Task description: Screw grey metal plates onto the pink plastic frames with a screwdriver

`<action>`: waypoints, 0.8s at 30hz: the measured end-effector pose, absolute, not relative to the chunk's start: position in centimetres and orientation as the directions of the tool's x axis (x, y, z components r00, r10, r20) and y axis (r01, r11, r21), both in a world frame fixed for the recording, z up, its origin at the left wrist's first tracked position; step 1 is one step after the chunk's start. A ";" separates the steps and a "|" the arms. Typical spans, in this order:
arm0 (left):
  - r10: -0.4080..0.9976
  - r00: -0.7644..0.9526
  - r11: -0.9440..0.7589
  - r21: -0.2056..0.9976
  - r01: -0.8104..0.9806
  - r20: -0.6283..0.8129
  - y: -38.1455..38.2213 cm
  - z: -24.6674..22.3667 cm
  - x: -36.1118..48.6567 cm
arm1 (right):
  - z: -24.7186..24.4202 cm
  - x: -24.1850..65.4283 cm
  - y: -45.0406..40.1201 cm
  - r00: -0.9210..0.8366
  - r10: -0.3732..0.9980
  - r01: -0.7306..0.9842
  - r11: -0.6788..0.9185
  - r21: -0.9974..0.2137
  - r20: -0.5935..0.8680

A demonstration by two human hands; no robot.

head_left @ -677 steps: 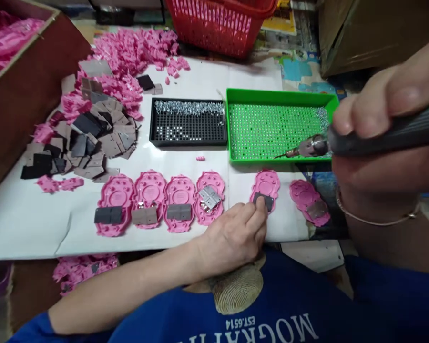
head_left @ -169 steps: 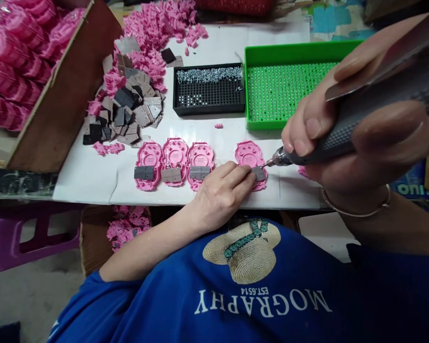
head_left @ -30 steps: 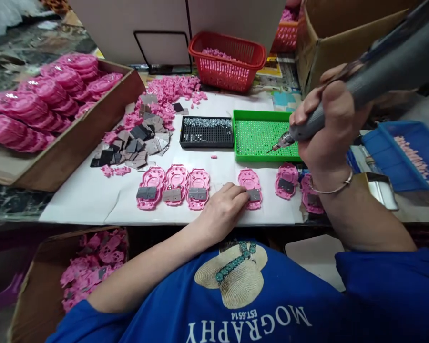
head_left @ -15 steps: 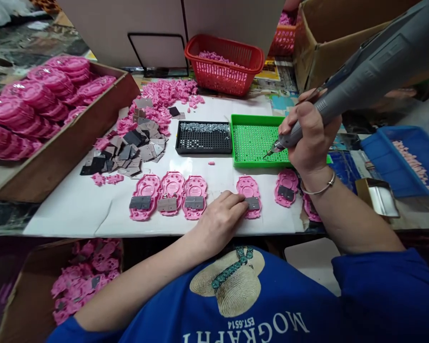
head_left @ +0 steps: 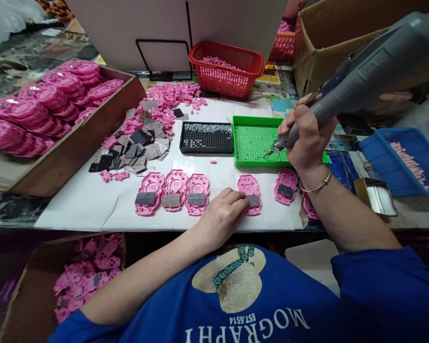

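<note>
My right hand [head_left: 309,136] is wrapped round a grey electric screwdriver [head_left: 364,71], its tip over the green perforated tray [head_left: 252,140]. My left hand [head_left: 225,212] has its fingers closed on the left edge of a pink shell [head_left: 249,185] with a grey plate [head_left: 252,200] across its lower half. Left of that hand, three pink shells [head_left: 198,185] with grey plates lie in a row. To the right is another pink shell [head_left: 287,178] with a dark plate; one more is partly hidden under my right forearm. A black tray [head_left: 206,143] of screws adjoins the green tray.
Pink parts [head_left: 173,95] and grey plates [head_left: 137,147] are heaped at left, beside a carton [head_left: 89,126] of pink shells. A red basket [head_left: 227,78] stands behind. At right are a blue bin [head_left: 382,166] and a small metal box [head_left: 359,190]. A box [head_left: 28,286] of pink parts sits below.
The camera view has shifted slightly, so the things on the left appear further right. Both hands have stayed nearly in place, with the screwdriver tip still over the green tray.
</note>
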State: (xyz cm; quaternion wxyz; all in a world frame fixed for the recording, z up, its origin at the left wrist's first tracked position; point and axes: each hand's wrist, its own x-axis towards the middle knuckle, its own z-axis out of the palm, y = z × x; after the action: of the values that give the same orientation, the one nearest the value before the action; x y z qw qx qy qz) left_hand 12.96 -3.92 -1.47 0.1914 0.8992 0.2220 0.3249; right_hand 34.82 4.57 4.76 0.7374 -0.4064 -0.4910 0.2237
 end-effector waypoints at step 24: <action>0.612 0.631 -0.765 0.561 0.318 0.477 -4.5 -1.5 13.0 | 5.2 34.8 4.7 0.421 0.649 0.141 0.643 -0.753 0.633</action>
State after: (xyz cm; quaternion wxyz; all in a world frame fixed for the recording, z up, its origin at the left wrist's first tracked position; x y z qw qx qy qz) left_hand 13.01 -4.51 -1.46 0.2177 0.8765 0.2651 0.3377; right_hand 34.83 4.75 5.21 0.7489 -0.3870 -0.5105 0.1696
